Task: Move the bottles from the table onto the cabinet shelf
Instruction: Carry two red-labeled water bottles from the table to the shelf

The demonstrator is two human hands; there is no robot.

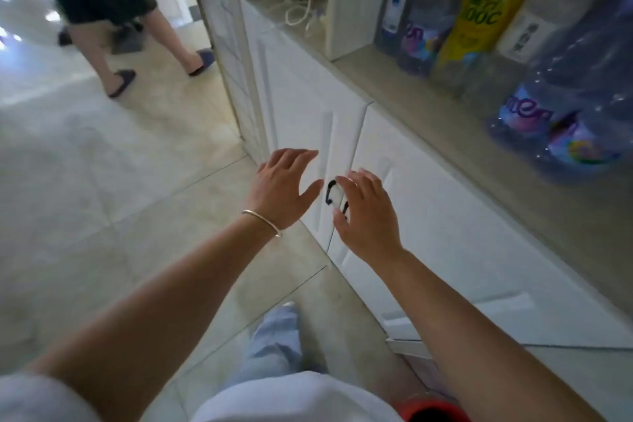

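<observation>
Head view: several bottles (476, 17) already stand on the cabinet shelf (411, 86). Left hand (281, 188) and right hand (368, 216) hang empty, fingers spread. No desk visible; remainder cannot be judged.

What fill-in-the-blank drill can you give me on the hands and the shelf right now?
1. Both the left hand and right hand hold ____.
2. The bracelet is on the ____ wrist.
3. The yellow bottle stands on the ____.
4. The hands hover by the black ____ of the cabinet doors.

Missing: nothing; left; shelf; handles
</observation>
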